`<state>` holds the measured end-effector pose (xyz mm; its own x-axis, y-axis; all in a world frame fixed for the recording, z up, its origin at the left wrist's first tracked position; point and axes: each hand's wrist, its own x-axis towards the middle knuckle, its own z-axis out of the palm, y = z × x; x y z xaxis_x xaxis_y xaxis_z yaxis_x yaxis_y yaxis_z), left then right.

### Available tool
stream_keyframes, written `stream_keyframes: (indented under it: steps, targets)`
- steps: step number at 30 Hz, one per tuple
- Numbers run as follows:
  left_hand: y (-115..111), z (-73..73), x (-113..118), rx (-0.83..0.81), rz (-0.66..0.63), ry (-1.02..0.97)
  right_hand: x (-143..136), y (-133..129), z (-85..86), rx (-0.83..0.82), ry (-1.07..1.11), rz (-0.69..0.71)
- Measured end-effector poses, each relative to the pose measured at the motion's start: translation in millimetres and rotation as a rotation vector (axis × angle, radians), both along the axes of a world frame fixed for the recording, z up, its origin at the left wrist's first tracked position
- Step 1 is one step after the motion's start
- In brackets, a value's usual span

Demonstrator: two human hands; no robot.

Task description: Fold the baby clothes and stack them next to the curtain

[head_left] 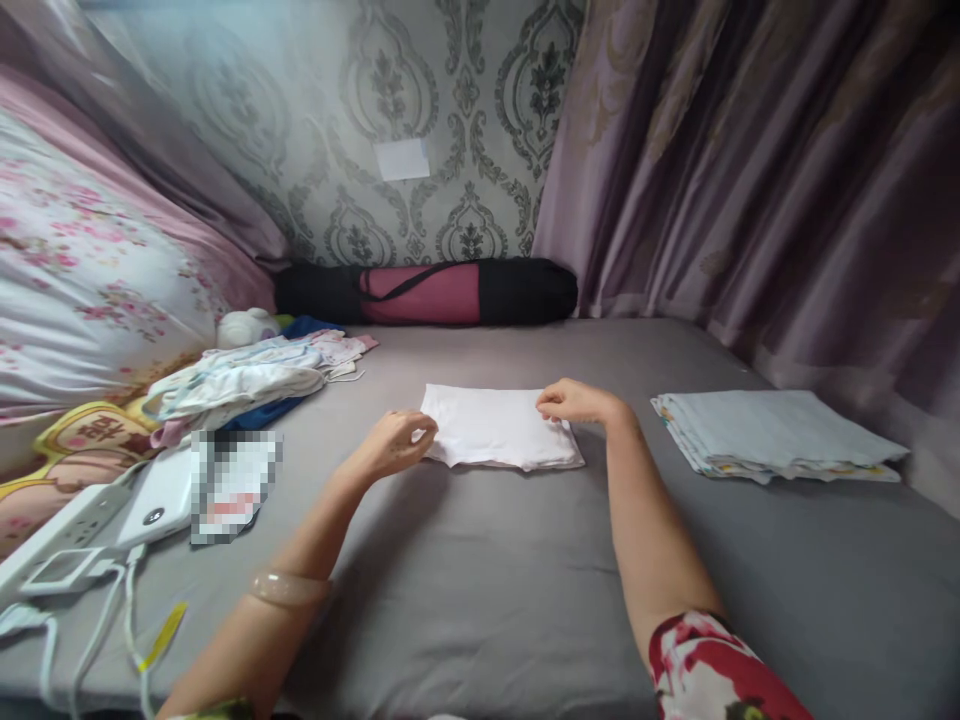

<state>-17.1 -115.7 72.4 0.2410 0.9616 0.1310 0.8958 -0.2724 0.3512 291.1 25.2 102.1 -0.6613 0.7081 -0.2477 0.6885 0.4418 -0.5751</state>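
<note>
A folded white cloth (491, 430) lies flat in the middle of the bed, its layers showing along the near edge. My left hand (397, 442) is at its left edge, thumb and fingers pinched together over the cloth's side. At the far right corner of the cloth, my right hand (576, 402) comes in from above with its fingertips also closed on the edge. Both pinches partly hide the cloth's sides. To the right rests a stack of folded pale cloths (772, 430) with coloured patterns showing at the edges.
A pile of baby clothes (255, 375) lies at left, by a floral pillow (97, 260). Nearer are a white power bank (161, 495), a power strip (67, 530) and cables. A black and maroon long bag (420, 293) lies along the wall. Purple curtains (690, 150) hang at right.
</note>
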Motion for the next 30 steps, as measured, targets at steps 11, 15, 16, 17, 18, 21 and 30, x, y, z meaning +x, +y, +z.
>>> stream_keyframes:
  steps: [11,15,16,17,18,21,30]
  targets:
    - [68.7,-40.0,68.4,0.112,0.133,0.178,-101.6,-38.8,-57.8,0.480,-0.126,-0.040]
    - [74.0,-50.3,71.8,0.037,0.204,0.250,-106.3,-44.0,-72.9,0.493,-0.150,-0.099]
    - [73.6,-52.5,70.3,0.022,0.212,0.257,-106.3,-44.1,-75.3,0.486,-0.150,-0.112]
    - [72.9,-54.3,68.5,0.014,0.219,0.263,-106.3,-44.0,-77.4,0.481,-0.151,-0.122]
    - [72.2,-55.7,66.8,0.012,0.227,0.268,-106.3,-43.8,-79.2,0.478,-0.151,-0.129]
    - [71.0,-57.2,64.0,0.023,0.235,0.289,-106.7,-43.4,-82.7,0.485,-0.148,-0.139]
    - [71.9,-63.1,52.6,0.056,0.214,0.300,-106.4,-42.4,-86.6,0.492,-0.152,-0.218]
